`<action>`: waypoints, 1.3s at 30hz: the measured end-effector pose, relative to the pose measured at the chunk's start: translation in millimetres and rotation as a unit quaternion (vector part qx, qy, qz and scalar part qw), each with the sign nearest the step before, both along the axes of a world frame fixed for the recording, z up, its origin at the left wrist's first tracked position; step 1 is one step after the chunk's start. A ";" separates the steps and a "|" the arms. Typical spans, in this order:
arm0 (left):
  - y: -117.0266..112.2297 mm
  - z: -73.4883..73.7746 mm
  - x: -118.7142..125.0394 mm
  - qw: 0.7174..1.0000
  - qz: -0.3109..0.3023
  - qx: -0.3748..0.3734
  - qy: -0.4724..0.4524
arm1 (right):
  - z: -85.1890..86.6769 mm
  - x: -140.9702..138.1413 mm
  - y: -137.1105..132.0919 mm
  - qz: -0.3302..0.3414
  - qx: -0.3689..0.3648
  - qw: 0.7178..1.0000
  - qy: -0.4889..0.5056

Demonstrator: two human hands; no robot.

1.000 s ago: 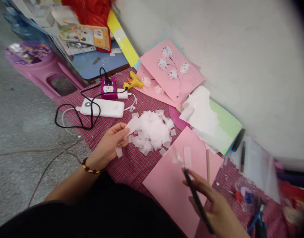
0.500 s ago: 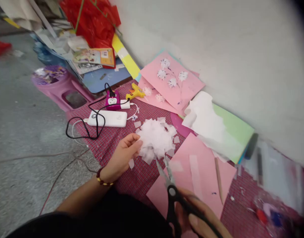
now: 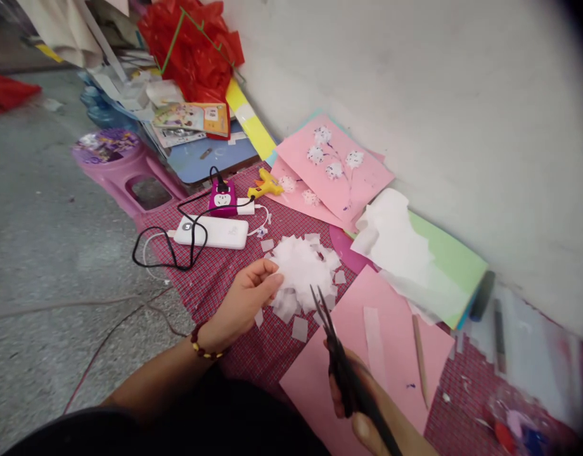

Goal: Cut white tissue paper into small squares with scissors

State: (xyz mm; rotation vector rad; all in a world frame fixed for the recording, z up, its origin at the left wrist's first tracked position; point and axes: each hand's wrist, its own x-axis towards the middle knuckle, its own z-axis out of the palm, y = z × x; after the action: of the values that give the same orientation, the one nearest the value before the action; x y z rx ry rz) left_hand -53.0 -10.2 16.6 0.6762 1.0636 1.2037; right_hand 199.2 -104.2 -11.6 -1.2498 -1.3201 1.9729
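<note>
My right hand (image 3: 367, 411) grips black scissors (image 3: 336, 345) low in the view, blades slightly apart and pointing up at a heap of white tissue squares (image 3: 303, 269). My left hand (image 3: 246, 301), with a beaded bracelet at the wrist, pinches white tissue pieces at the heap's left edge. A pink paper sheet (image 3: 391, 342) lies under the scissors on the red checked cloth (image 3: 225, 272). A white strip (image 3: 374, 339) and a wooden stick (image 3: 419, 361) rest on that sheet.
A white power bank (image 3: 213, 232) with black cable, a magenta plug block (image 3: 222, 197) and a yellow glue gun (image 3: 267, 185) lie behind the heap. Pink sheets with tissue flowers (image 3: 336, 161) lean by the wall. A pink stool (image 3: 125, 171) stands at left.
The scissors have swung upright and moved toward the tissue heap. My left hand stayed at the heap's edge, still pinching tissue. The camera view shifted slightly downward and right.
</note>
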 end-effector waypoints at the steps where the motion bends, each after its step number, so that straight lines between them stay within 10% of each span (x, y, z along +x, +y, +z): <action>1: -0.2 1.1 1.0 1.000 -0.006 0.001 0.006 | 4.6 -2.2 3.0 0.006 0.015 1.000 -0.012; 10: -4.7 -7.7 6.8 0.995 -0.082 0.023 0.059 | 47.6 -20.4 27.6 0.043 0.041 0.996 -0.069; 26: -2.8 -12.3 -8.8 0.983 -0.168 -0.050 -0.050 | 47.9 -25.8 33.8 0.014 0.012 0.999 -0.048; 33: 3.6 -5.2 -10.6 0.996 -0.056 -0.009 -0.066 | 47.9 -11.0 31.7 0.065 0.028 0.997 -0.032; 39: 6.2 -9.8 -9.7 0.994 -0.103 0.002 -0.026 | 53.7 -15.8 36.8 0.095 -0.013 0.995 -0.022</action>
State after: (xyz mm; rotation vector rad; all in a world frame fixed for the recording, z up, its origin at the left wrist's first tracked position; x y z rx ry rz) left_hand -62.7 -4.0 6.8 0.7351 0.9253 1.0403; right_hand 183.4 -67.4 42.0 -1.2255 -1.4890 2.1081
